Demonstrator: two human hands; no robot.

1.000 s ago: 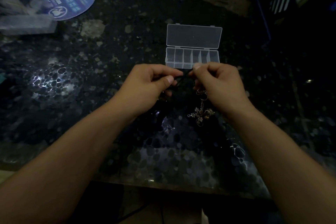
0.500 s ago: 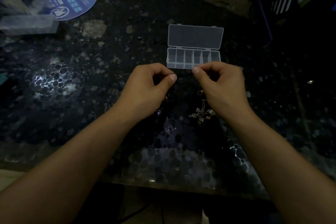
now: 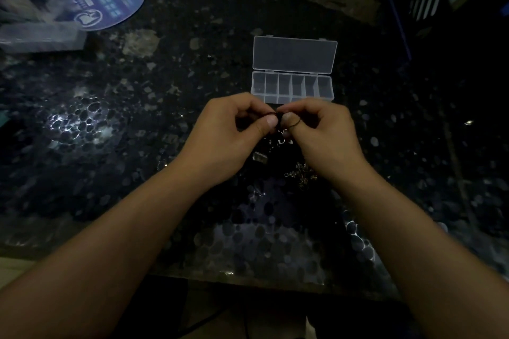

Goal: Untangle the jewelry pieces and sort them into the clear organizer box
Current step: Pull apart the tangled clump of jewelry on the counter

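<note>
Pinching a thin dark cord (image 3: 292, 121) between thumbs and forefingers, the left hand (image 3: 228, 135) and right hand (image 3: 321, 136) meet fingertip to fingertip above the dark speckled table (image 3: 137, 146) — a loop of it curls over the right thumb. Just below the right wrist lies a small tangle of gold-toned jewelry (image 3: 301, 175). Beyond the hands sits the clear organizer box (image 3: 293, 85), long axis running left to right, lid (image 3: 294, 55) swung open away from the person. Far left — a blue hand fan (image 3: 110, 0).
</note>
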